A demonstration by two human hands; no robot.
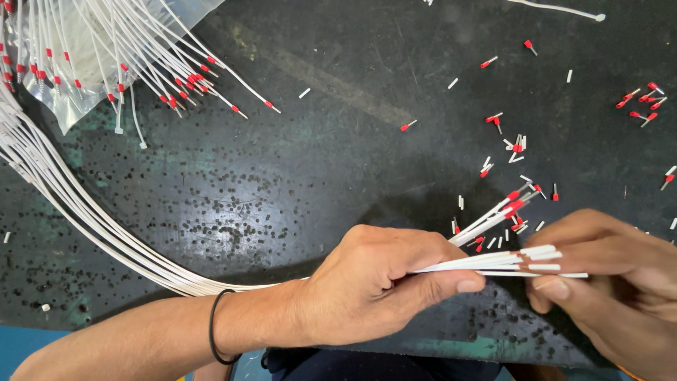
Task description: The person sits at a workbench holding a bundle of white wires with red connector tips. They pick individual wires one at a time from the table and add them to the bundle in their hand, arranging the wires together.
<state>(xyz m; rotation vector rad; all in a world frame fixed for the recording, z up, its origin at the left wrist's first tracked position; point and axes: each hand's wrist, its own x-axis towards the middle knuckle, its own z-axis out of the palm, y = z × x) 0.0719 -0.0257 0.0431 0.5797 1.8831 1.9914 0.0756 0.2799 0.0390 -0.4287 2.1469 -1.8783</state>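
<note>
The work surface was a dark mat (pixel 338 106), scuffed and pitted, with greenish worn patches and many small pale specks. Along the near edge a strip of blue bench (pixel 21 346) showed beneath it. A clear plastic bag (pixel 84 63) lay at the far left corner, and on it rested a fan of white wires with red tips (pixel 176 77). A thick bundle of white wires (pixel 63 197) curved across the left of the mat. Loose red-collared ferrules (pixel 643 99) lay scattered over the right half, some in a small cluster near the far right, mixed with short white offcuts (pixel 305 92). One more white wire (pixel 564 10) lay at the top edge.
</note>
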